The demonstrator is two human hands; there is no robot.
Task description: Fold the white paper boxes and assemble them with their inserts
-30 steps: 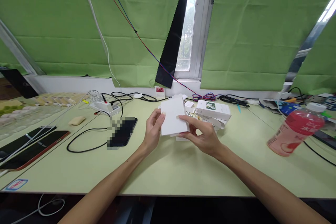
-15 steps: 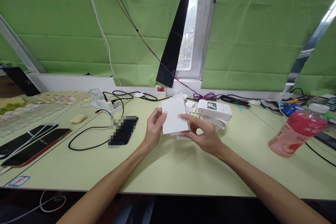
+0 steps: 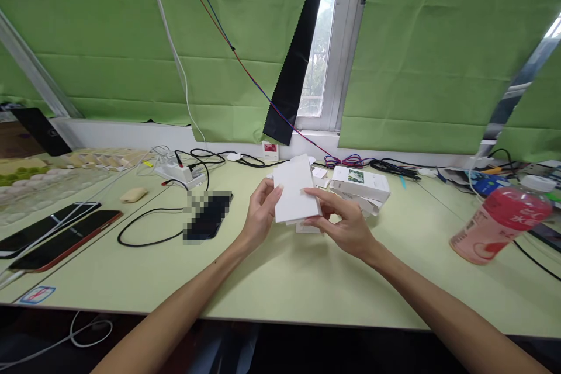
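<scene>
A small stack of blank white cards (image 3: pixel 296 191) is held between my two hands above the middle of the table. My left hand (image 3: pixel 263 210) grips the left edge, its thumb on top and the fingers behind. At the lower right corner, my right hand (image 3: pixel 344 219) pinches the cards between thumb and fingers. Just behind to the right lies a white box (image 3: pixel 362 184) with a green-and-white picture, resting on other white cartons or cards. Another white card (image 3: pixel 308 228) shows under the stack. How many cards I hold cannot be made out.
A pink-labelled drink bottle (image 3: pixel 499 222) stands at the right. Left of my hands lies a dark phone (image 3: pixel 209 219), with a cable beside it. A power strip (image 3: pixel 177 174), two more phones (image 3: pixel 65 239) and a beige case (image 3: pixel 134 194) are farther left. Bundled cables (image 3: pixel 390 168) run along the wall.
The whole view has shifted slightly, so things appear a little farther right. Both hands keep the same hold on the white cards.
</scene>
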